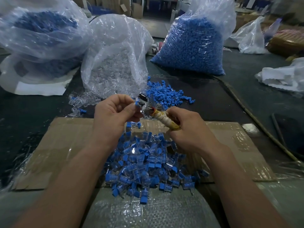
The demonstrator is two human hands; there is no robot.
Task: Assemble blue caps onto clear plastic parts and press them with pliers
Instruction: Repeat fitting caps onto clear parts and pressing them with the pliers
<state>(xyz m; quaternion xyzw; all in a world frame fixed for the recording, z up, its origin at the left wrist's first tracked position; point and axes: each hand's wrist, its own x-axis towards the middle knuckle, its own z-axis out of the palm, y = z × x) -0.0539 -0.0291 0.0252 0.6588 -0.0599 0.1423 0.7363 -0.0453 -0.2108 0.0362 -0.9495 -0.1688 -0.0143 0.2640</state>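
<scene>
Head view: upper centre-left, a bag of clear parts (115, 66) holds plenty. At centre, left hand (113, 116) fingers (122, 98) pinch a blue-capped piece (136, 104) at the pliers (147, 109), gripped by the right hand (190, 129). Finished pieces (144, 162) heap below on the cardboard (65, 145). The full bag of blue caps (189, 46), upper right, suggests much remains.
</scene>
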